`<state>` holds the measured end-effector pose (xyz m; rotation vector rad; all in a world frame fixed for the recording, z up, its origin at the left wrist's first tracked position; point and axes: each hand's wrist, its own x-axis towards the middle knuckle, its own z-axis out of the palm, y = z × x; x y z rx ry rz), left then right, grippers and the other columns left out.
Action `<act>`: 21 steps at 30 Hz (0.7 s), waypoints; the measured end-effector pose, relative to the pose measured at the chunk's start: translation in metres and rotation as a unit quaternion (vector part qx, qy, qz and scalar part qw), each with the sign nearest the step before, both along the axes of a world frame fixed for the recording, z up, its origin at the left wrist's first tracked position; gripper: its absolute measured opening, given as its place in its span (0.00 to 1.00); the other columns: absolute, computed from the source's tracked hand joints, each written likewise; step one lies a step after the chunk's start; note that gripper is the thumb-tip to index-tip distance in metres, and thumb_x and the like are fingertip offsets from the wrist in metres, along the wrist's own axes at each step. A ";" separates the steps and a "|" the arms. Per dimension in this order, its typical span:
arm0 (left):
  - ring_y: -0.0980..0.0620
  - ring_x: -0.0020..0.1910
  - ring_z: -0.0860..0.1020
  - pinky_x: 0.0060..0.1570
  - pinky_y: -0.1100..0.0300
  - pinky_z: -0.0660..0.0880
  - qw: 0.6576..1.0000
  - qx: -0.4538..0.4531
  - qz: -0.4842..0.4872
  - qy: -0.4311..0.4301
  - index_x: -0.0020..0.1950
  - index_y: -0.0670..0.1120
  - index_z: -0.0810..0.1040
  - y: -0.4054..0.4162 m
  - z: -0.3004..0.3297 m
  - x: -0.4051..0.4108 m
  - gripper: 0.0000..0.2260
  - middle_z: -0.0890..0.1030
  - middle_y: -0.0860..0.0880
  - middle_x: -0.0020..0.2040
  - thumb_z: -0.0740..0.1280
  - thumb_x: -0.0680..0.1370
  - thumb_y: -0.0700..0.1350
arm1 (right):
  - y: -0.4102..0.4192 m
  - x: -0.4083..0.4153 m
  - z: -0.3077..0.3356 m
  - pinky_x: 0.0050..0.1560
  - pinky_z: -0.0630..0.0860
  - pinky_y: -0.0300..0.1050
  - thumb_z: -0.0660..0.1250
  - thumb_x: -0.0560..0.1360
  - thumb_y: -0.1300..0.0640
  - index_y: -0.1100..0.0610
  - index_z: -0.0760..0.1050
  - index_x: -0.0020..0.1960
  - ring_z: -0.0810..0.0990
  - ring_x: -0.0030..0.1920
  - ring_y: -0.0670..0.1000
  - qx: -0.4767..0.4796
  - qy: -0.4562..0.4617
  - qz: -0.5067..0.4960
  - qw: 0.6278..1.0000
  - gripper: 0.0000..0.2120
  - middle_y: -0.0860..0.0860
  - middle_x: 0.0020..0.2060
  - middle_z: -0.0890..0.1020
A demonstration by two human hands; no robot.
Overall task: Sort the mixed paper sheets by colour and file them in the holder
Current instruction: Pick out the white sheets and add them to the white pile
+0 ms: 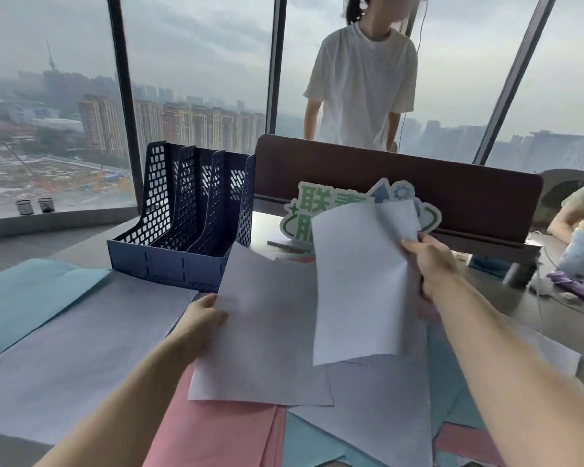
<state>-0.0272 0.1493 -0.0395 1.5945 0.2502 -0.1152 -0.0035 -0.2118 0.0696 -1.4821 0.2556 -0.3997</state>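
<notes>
Hands (203, 318) (429, 264) each grip white sheet (263, 332) (361, 284).

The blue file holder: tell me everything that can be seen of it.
The file holder is dark blue, apparently plastic, with perforated lattice dividers forming three upright slots above a solid low front wall. All visible slots look empty. It stands upright on the desk, left of centre, before the window. A white sheet overlaps its lower right corner in view; whether they touch is unclear. Neither of the hands touches it.
</notes>
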 end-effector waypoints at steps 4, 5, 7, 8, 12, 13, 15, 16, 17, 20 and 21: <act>0.36 0.46 0.82 0.53 0.38 0.78 0.999 -0.043 -0.006 0.021 0.60 0.39 0.78 -0.003 -0.002 -0.001 0.16 0.83 0.34 0.51 0.59 0.76 0.29 | 0.036 0.011 -0.049 0.40 0.74 0.47 0.65 0.75 0.65 0.60 0.79 0.53 0.79 0.38 0.56 -0.033 0.088 -0.015 0.995 0.09 0.56 0.41 0.82; 0.38 0.43 0.81 0.48 0.41 0.80 0.999 -0.047 -0.004 0.020 0.61 0.38 0.77 -0.003 -0.003 -0.002 0.14 0.83 0.34 0.49 0.58 0.78 0.31 | 0.047 0.012 -0.063 0.39 0.73 0.46 0.66 0.74 0.64 0.60 0.78 0.55 0.78 0.39 0.56 -0.080 0.113 -0.030 0.990 0.10 0.56 0.41 0.81; 0.42 0.39 0.81 0.38 0.52 0.79 0.998 -0.064 -0.002 0.024 0.62 0.37 0.77 -0.005 -0.003 -0.002 0.14 0.83 0.38 0.45 0.57 0.83 0.41 | 0.072 0.011 -0.086 0.38 0.70 0.44 0.66 0.73 0.62 0.59 0.78 0.55 0.78 0.43 0.56 -0.165 0.141 -0.039 0.975 0.11 0.57 0.46 0.82; 0.42 0.39 0.81 0.38 0.54 0.77 0.995 -0.088 -0.009 0.040 0.61 0.37 0.77 -0.006 -0.002 -0.002 0.19 0.84 0.39 0.44 0.55 0.84 0.49 | 0.084 0.008 -0.093 0.38 0.69 0.44 0.67 0.72 0.61 0.59 0.77 0.53 0.79 0.44 0.57 -0.196 0.145 -0.032 0.969 0.10 0.57 0.47 0.82; 0.44 0.36 0.83 0.36 0.56 0.78 0.987 -0.127 -0.057 0.074 0.57 0.40 0.79 -0.003 0.001 -0.002 0.23 0.85 0.40 0.43 0.57 0.82 0.59 | 0.118 0.003 -0.110 0.45 0.70 0.45 0.70 0.73 0.55 0.59 0.73 0.57 0.79 0.51 0.58 -0.266 0.148 0.009 0.952 0.16 0.55 0.50 0.80; 0.43 0.36 0.83 0.36 0.55 0.78 0.990 -0.100 -0.072 0.072 0.59 0.39 0.78 -0.002 0.000 -0.003 0.18 0.84 0.39 0.44 0.63 0.81 0.53 | 0.122 0.002 -0.111 0.46 0.68 0.43 0.70 0.74 0.53 0.58 0.71 0.60 0.78 0.53 0.57 -0.276 0.150 0.028 0.949 0.18 0.54 0.51 0.78; 0.42 0.38 0.83 0.37 0.52 0.80 0.996 -0.032 -0.064 0.053 0.62 0.37 0.76 0.002 -0.006 -0.002 0.15 0.83 0.37 0.47 0.70 0.75 0.35 | 0.124 -0.002 -0.107 0.47 0.67 0.43 0.68 0.76 0.50 0.57 0.70 0.63 0.77 0.55 0.57 -0.310 0.149 0.053 0.938 0.19 0.52 0.52 0.75; 0.41 0.40 0.83 0.40 0.50 0.81 0.998 -0.002 -0.049 0.044 0.61 0.37 0.76 0.004 -0.009 0.000 0.18 0.83 0.37 0.48 0.70 0.72 0.31 | 0.119 -0.003 -0.103 0.48 0.68 0.43 0.66 0.77 0.52 0.56 0.70 0.63 0.77 0.56 0.57 -0.340 0.143 0.052 0.928 0.17 0.52 0.53 0.76; 0.39 0.42 0.83 0.44 0.48 0.81 0.999 0.011 -0.036 0.033 0.61 0.37 0.77 0.007 -0.008 0.000 0.19 0.83 0.36 0.49 0.70 0.71 0.29 | 0.111 -0.005 -0.100 0.49 0.69 0.43 0.66 0.77 0.54 0.56 0.72 0.63 0.77 0.57 0.57 -0.379 0.136 0.054 0.914 0.16 0.52 0.55 0.78; 0.37 0.45 0.82 0.50 0.44 0.81 0.999 0.023 -0.020 0.015 0.56 0.36 0.78 0.014 -0.007 -0.001 0.21 0.83 0.36 0.48 0.71 0.64 0.33 | 0.083 -0.015 -0.089 0.56 0.72 0.42 0.66 0.72 0.56 0.53 0.72 0.65 0.76 0.60 0.53 -0.528 0.171 0.179 0.813 0.21 0.51 0.64 0.76; 0.36 0.44 0.82 0.48 0.45 0.81 0.999 0.035 -0.021 0.017 0.54 0.36 0.79 0.016 -0.007 -0.001 0.19 0.83 0.36 0.47 0.71 0.63 0.33 | 0.077 -0.020 -0.087 0.60 0.72 0.43 0.68 0.70 0.55 0.52 0.70 0.68 0.74 0.60 0.52 -0.565 0.203 0.243 0.762 0.26 0.51 0.66 0.74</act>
